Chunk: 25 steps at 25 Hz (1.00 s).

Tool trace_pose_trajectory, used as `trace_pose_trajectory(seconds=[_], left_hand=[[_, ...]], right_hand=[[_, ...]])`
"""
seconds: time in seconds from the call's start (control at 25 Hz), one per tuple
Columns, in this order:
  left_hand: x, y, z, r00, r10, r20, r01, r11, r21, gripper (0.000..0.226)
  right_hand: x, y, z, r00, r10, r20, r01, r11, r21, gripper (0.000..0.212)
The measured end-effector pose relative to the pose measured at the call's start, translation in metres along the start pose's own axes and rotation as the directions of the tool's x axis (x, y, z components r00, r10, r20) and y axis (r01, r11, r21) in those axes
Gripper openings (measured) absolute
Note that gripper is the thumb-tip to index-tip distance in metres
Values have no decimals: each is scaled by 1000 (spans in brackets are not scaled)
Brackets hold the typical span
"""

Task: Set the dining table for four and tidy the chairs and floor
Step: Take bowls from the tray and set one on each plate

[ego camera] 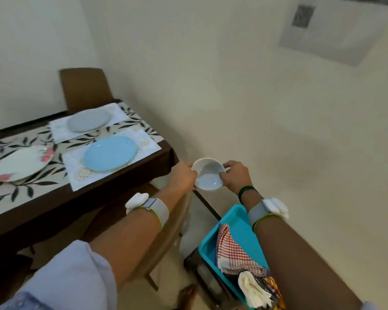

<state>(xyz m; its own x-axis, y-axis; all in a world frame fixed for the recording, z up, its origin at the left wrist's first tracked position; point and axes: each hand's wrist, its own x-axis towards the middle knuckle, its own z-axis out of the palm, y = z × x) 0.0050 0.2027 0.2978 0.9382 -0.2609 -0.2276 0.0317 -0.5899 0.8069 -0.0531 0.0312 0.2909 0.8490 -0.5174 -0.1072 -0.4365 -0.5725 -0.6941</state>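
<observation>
Both hands held a white bowl (207,178) by its rim, the left hand (183,175) gripping at its 9 o'clock and the right hand (235,175) at 3 o'clock. The bowl was in the air just past the table (112,186) corner. A blue plate (110,152) sat near that edge, at the bowl's 9 o'clock. A teal tray (235,220) of folded cloths (233,251) lay at 6 o'clock.

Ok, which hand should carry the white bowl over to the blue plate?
Probably left. The left hand grips the white bowl on the side nearest the table and the blue plate; the right hand holds the far rim.
</observation>
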Motion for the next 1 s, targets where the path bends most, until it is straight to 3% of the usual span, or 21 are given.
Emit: trace_pose_trajectory(seconds=[0.2, 0.48, 0.8, 1.0], left_hand=[[-83, -76, -113, 953, -125, -277, 131, 991, 1, 24], [-158, -196, -267, 811, -315, -492, 268, 949, -165, 16], [-167, -331, -420, 760, -416, -499, 312, 908, -281, 18], [-148, -378, -465, 761, -447, -470, 341, 892, -296, 19]], right_hand=[[-81, -95, 81, 974, -171, 146, 171, 985, 13, 9], [-167, -242, 210, 899, -337, 279, 342, 939, 32, 3], [-226, -373, 374, 882, -329, 337, 341, 940, 25, 4], [-229, -403, 434, 899, -299, 319, 315, 949, 0, 5]])
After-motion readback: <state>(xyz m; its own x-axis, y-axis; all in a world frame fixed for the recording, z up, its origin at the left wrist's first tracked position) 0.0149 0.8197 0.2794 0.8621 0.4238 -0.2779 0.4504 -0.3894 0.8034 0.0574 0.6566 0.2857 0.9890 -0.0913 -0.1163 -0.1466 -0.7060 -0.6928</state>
